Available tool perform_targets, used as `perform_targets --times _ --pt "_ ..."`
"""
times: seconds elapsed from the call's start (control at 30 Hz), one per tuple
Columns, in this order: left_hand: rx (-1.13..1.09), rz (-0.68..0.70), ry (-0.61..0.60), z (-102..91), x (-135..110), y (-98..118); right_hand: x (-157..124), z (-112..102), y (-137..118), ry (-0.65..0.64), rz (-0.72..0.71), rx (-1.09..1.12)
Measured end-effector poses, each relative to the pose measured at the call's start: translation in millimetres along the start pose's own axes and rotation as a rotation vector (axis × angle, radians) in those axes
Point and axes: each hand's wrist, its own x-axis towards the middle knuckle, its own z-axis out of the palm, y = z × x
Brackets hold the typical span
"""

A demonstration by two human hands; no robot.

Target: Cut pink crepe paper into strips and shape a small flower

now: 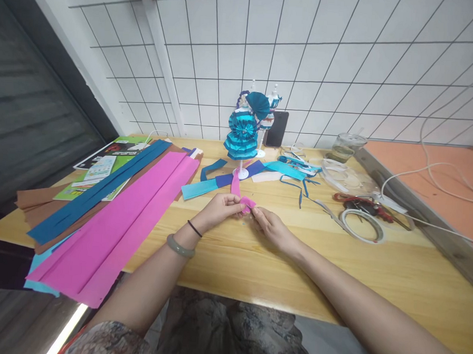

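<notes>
Between my two hands, a little above the wooden table, is a small bunched piece of pink crepe paper [248, 202]. My left hand [223, 210] pinches its left side between thumb and fingertips. From the right, my right hand [269, 225] has its fingers closed at the paper's lower right edge; whether a small tool is in them cannot be made out. Just beyond stands a small dress form [244, 132] on a white base, dressed in pleated turquoise paper with fan rosettes. Turquoise, purple and pink paper strips [200, 188] lie around its base.
Long pink paper sheets [127, 219] and a blue strip [96, 193] overhang the table's left front. A second dress form [271, 107] and a phone [276, 129] stand behind. At right are a tape roll [363, 226], a glass jar [347, 147], blue scraps [294, 168] and a white cable [427, 168].
</notes>
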Motion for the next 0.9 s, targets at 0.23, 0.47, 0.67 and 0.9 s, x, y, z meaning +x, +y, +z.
perform_targets --times 0.23,0.47,0.67,0.9 --pt "-0.001 0.003 -0.008 -0.6 -0.4 0.6 0.4 0.6 3.8 0.006 -0.017 0.019" --pt "0.005 0.0 -0.005 0.7 -0.5 3.8 -0.3 0.7 3.0 0.014 -0.004 0.012" --pt "0.004 0.012 -0.013 -1.7 -0.3 0.0 0.1 0.7 2.9 -0.003 -0.015 0.032" --pt "0.027 0.021 -0.008 -0.6 -0.2 1.2 0.3 -1.0 1.6 -0.023 -0.022 0.06"
